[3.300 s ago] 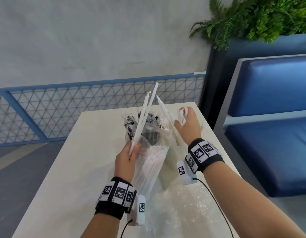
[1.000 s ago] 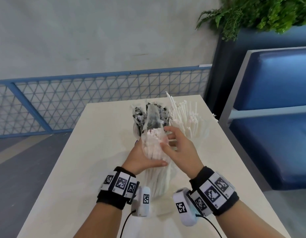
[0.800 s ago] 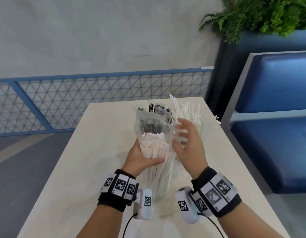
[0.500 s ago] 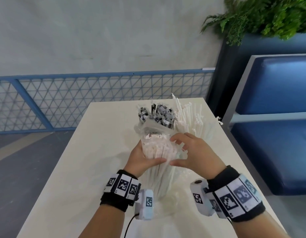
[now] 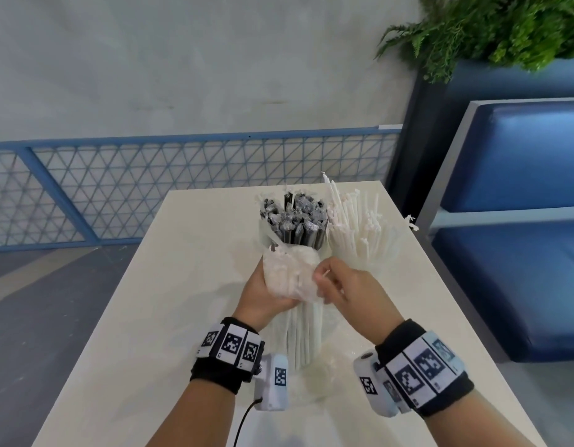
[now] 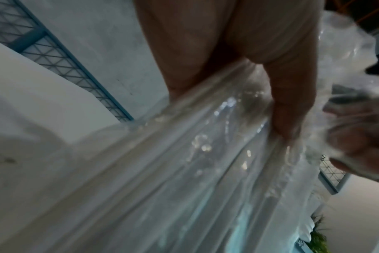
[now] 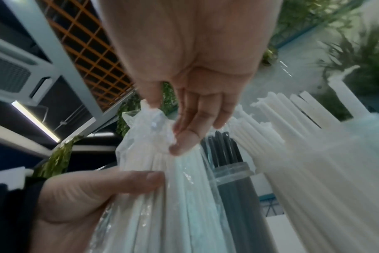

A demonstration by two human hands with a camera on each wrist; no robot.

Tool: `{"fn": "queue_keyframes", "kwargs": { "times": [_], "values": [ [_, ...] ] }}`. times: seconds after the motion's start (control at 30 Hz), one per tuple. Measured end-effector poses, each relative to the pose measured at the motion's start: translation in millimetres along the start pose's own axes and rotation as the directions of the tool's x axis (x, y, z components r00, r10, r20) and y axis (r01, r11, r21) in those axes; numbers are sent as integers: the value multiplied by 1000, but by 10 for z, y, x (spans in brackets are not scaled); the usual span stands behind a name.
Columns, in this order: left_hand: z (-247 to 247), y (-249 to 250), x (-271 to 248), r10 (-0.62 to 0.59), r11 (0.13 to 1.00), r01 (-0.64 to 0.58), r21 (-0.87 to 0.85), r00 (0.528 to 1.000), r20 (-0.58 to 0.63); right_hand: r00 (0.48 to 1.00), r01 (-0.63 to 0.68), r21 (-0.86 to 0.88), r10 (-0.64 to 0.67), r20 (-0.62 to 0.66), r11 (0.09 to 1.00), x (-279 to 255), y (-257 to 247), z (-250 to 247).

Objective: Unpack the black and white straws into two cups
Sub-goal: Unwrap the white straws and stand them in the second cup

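A clear plastic bag of white straws (image 5: 297, 304) stands upright on the table, and my left hand (image 5: 266, 295) grips it round the middle. My right hand (image 5: 322, 280) pinches the crumpled plastic at the bag's top (image 7: 154, 123); the left thumb (image 7: 123, 181) presses the bag just below. Behind the bag stands a clear cup of black straws (image 5: 293, 225), also visible beyond my right fingers (image 7: 225, 149). A second cup full of white straws (image 5: 360, 237) is at its right. In the left wrist view my left hand (image 6: 279, 109) lies on the shiny bag (image 6: 184, 171).
The cream table (image 5: 169, 285) ends close behind the cups. Loose clear wrapping (image 5: 331, 379) lies on it between my wrists. A blue bench (image 5: 511, 253) and a planter with ferns (image 5: 492, 27) stand to the right, a blue mesh railing (image 5: 150, 195) behind.
My right hand came back from the white straw cup to the bag and now pinches the plastic at its top. The left hand keeps its grip on the bag.
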State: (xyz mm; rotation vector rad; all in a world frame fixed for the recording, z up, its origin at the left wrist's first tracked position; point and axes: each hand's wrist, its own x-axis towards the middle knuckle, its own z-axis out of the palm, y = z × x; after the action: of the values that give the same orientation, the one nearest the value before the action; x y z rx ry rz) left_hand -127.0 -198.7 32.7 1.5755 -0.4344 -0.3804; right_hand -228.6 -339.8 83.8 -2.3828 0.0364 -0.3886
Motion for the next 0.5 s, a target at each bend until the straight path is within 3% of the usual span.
{"fn": "queue_keyframes", "kwargs": {
  "times": [0.07,0.13,0.23,0.5],
  "values": [
    [8,13,-19,-2,1000,2,-18,1000,17,990,-48,-31,44,-131,998,37,-30,-13],
    [1,32,-34,5,999,-4,-47,1000,30,974,37,-21,-41,-222,999,47,-71,0],
    [5,44,-31,33,996,-28,-86,998,53,980,100,48,-91,-177,994,41,-123,31],
    [-24,-1,-44,42,998,-37,-49,995,96,980,8,228,38,-194,974,54,23,187]
  ]
}}
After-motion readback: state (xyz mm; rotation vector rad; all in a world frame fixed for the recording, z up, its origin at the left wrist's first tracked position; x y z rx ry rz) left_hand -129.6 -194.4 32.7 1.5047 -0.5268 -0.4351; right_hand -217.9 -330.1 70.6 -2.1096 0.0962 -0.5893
